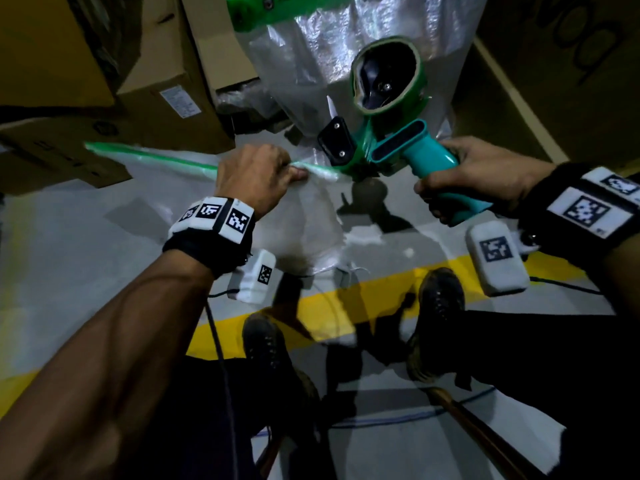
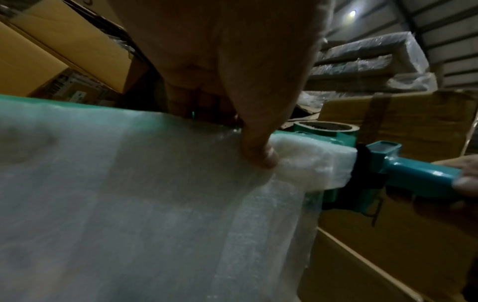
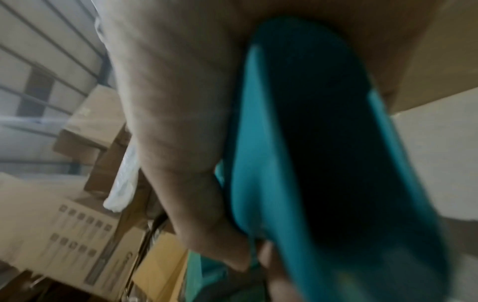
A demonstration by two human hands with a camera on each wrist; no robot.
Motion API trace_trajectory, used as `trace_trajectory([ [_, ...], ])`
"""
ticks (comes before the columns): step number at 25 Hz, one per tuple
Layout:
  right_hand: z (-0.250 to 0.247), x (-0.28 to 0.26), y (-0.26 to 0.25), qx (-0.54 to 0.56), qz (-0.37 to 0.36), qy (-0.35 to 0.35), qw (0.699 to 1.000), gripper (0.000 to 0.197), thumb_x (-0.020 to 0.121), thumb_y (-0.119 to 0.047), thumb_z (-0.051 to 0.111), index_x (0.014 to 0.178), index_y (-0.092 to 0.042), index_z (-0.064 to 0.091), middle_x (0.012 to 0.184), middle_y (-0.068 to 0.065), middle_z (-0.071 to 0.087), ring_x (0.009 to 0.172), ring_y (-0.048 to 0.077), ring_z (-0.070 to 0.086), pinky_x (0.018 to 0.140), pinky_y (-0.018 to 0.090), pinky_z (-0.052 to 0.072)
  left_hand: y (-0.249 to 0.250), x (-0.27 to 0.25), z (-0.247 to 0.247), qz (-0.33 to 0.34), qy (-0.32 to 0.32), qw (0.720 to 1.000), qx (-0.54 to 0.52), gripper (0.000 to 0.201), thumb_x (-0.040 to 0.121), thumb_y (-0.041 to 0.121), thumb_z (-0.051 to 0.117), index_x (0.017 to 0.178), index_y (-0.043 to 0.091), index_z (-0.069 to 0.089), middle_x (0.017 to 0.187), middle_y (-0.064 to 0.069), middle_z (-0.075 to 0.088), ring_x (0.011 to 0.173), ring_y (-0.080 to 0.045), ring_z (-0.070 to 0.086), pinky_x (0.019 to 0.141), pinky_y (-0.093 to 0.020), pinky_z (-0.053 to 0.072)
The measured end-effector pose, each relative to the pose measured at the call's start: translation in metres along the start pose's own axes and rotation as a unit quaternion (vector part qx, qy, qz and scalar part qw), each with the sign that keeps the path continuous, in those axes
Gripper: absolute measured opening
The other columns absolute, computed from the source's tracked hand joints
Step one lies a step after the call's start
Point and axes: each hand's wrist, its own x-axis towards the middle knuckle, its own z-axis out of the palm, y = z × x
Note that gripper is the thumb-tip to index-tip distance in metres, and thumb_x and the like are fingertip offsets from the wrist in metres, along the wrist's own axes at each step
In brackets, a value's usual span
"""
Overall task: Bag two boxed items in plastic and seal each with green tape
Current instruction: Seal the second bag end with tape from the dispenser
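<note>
Left hand [image 1: 258, 178] pinches the folded top edge of the bag [image 1: 304, 216], thumb [image 2: 258, 151] pressed on the fold, fingers behind it. Right hand [image 1: 481, 174] is wrapped around the teal handle of the tape gun [image 1: 398, 143], with its nose against the bag edge just right of the left thumb.

Key relation: the fold's long axis runs left-right across the view. Green tape [image 1: 149, 157] already covers it from the far-left corner up to the left hand. The gun sits at the right end of that seam, so the untaped stretch, if any, is the short bit between thumb and gun nose. Right hand is the nearer one for the cut. My read is that this strip is about finished and the next move is a tilt and tear at the blade, while the left hand holds the fold taut.

The bag hangs in the air above the floor [image 1: 86, 254], not on any surface. I can't make out the box inside it.

Around: a second silvery bagged pack [image 1: 346, 39] just beyond the gun, with green tape on top. Cartons [image 1: 166, 81] are stacked far left, more on the right. The gun's roll nearly touches that pack, so there's little room to swing forward.
</note>
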Motion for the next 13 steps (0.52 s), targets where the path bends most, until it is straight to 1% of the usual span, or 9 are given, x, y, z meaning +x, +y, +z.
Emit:
trace_trajectory([
  [2, -0.009, -0.003, -0.003, 0.013, 0.004, -0.009, 1.000, 0.024, 0.087, 0.000, 0.063, 0.103, -0.016, 0.054, 0.066, 0.010, 0.059, 0.049, 0.020, 0.059, 0.046, 0.030, 0.050, 0.011, -0.006, 0.000, -0.024, 0.001, 1.000, -0.014, 0.040, 0.090, 0.052, 0.054, 0.085, 0.015, 0.069, 0.075, -0.012, 0.056, 0.080, -0.033, 0.055, 0.060, -0.033, 0.031],
  [4, -0.017, -0.008, 0.000, 0.004, 0.008, -0.013, 1.000, 0.027, 0.087, 0.001, 0.062, 0.108, -0.013, 0.053, 0.065, 0.008, 0.059, 0.050, 0.019, 0.059, 0.046, 0.030, 0.051, 0.028, -0.005, 0.006, -0.029, 0.007, 0.999, -0.028, 0.039, 0.090, 0.052, 0.053, 0.089, 0.017, 0.069, 0.086, -0.015, 0.063, 0.089, -0.036, 0.058, 0.062, -0.034, 0.032],
  [6, -0.022, -0.011, 0.006, -0.013, 0.014, -0.007, 1.000, 0.028, 0.087, 0.002, 0.062, 0.111, -0.010, 0.052, 0.065, 0.008, 0.059, 0.050, 0.020, 0.059, 0.047, 0.030, 0.052, 0.042, 0.003, 0.017, 0.005, 0.019, 0.999, -0.027, 0.033, 0.092, 0.047, 0.052, 0.099, 0.018, 0.065, 0.099, -0.013, 0.062, 0.096, -0.036, 0.057, 0.065, -0.036, 0.036],
  [7, -0.024, -0.012, 0.008, -0.014, 0.016, 0.000, 1.000, 0.028, 0.087, 0.003, 0.062, 0.110, -0.010, 0.052, 0.065, 0.009, 0.058, 0.049, 0.020, 0.058, 0.047, 0.030, 0.052, 0.047, 0.008, 0.021, 0.025, 0.023, 0.999, -0.030, 0.030, 0.093, 0.043, 0.051, 0.103, 0.018, 0.062, 0.104, -0.011, 0.061, 0.099, -0.035, 0.057, 0.069, -0.038, 0.039],
  [9, -0.031, -0.014, 0.012, -0.005, 0.022, 0.014, 1.000, 0.028, 0.087, 0.004, 0.061, 0.111, -0.008, 0.051, 0.064, 0.009, 0.057, 0.047, 0.020, 0.058, 0.046, 0.029, 0.052, 0.057, 0.013, 0.027, 0.058, 0.023, 0.997, -0.035, 0.026, 0.094, 0.038, 0.047, 0.104, 0.018, 0.060, 0.105, -0.010, 0.060, 0.100, -0.034, 0.056, 0.075, -0.041, 0.044],
  [13, -0.036, -0.010, 0.018, -0.010, 0.047, 0.004, 0.999, 0.032, 0.087, 0.003, 0.062, 0.116, -0.005, 0.050, 0.062, 0.007, 0.059, 0.049, 0.020, 0.059, 0.047, 0.029, 0.051, 0.062, 0.013, 0.037, 0.096, 0.019, 0.995, -0.010, 0.024, 0.091, 0.032, 0.045, 0.102, 0.018, 0.060, 0.102, -0.008, 0.062, 0.098, -0.032, 0.056, 0.077, -0.039, 0.040],
])
